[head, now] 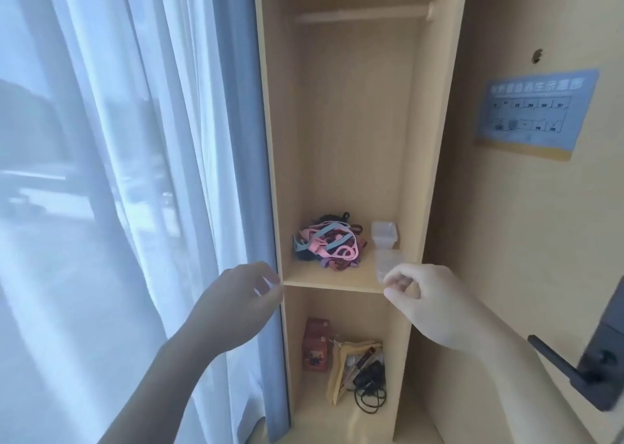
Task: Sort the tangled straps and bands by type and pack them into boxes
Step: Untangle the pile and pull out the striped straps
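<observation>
Pink and blue straps [326,246] tangled beside clear boxes [384,234].
Left hand [236,295], right hand [429,305]: loose empty grip; tease one loop free.

Open-fronted shelf [324,279], bare front strip before strap tangle [326,244], clear boxes [385,237] at right side

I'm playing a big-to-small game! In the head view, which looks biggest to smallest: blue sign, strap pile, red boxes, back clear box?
1. blue sign
2. strap pile
3. red boxes
4. back clear box
The sign hangs nearer the camera than the shelves, so it may only look biggest.
</observation>
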The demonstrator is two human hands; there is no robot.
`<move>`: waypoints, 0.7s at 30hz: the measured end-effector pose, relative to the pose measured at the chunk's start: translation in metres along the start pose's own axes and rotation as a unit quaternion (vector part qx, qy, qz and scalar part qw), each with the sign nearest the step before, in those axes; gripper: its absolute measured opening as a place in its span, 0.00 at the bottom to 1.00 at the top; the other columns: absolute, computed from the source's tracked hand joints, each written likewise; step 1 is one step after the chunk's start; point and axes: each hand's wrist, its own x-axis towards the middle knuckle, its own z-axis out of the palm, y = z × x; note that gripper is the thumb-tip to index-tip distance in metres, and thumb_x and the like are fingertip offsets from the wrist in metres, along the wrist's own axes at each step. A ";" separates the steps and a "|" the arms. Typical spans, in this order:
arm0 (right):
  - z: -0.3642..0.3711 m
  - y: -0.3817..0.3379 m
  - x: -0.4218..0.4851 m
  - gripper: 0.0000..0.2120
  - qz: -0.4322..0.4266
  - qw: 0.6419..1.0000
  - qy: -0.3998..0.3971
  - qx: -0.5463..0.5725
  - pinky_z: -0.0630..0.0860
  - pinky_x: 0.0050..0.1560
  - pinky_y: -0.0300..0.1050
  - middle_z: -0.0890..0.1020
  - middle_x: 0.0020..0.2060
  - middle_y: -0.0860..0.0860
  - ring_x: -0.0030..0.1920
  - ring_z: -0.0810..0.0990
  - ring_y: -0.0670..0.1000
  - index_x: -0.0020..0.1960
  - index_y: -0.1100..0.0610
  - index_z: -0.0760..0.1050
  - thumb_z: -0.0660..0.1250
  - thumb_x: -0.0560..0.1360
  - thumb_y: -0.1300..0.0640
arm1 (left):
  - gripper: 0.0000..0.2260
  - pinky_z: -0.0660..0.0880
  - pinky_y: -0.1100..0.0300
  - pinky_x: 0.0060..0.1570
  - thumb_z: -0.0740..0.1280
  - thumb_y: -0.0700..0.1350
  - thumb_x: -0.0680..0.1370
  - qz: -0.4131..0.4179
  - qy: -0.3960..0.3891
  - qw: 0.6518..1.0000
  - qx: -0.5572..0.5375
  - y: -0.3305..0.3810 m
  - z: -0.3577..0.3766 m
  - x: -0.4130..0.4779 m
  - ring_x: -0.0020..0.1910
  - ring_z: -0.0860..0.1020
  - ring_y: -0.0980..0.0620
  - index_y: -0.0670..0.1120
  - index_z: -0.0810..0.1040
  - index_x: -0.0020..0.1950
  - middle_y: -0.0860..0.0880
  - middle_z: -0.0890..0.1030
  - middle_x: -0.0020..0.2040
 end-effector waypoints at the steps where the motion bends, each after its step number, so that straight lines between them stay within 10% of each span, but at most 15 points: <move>1: 0.004 0.003 0.017 0.04 0.007 1.000 0.011 0.004 0.71 0.35 0.31 0.80 0.44 0.39 0.40 0.77 0.35 0.52 0.41 0.78 0.65 0.79 0.46 | 0.04 0.79 0.58 0.40 0.64 0.55 0.78 0.002 -0.002 1.000 -0.004 -0.008 0.002 0.021 0.41 0.80 0.63 0.60 0.78 0.47 0.63 0.81 0.43; 21: 0.091 0.151 0.269 0.06 0.115 0.992 -0.035 0.021 0.71 0.39 0.31 0.79 0.46 0.40 0.43 0.78 0.39 0.55 0.45 0.79 0.66 0.80 0.48 | 0.04 0.77 0.59 0.40 0.64 0.51 0.77 0.001 -0.103 0.995 -0.012 -0.084 0.146 0.329 0.43 0.80 0.60 0.58 0.79 0.46 0.61 0.81 0.45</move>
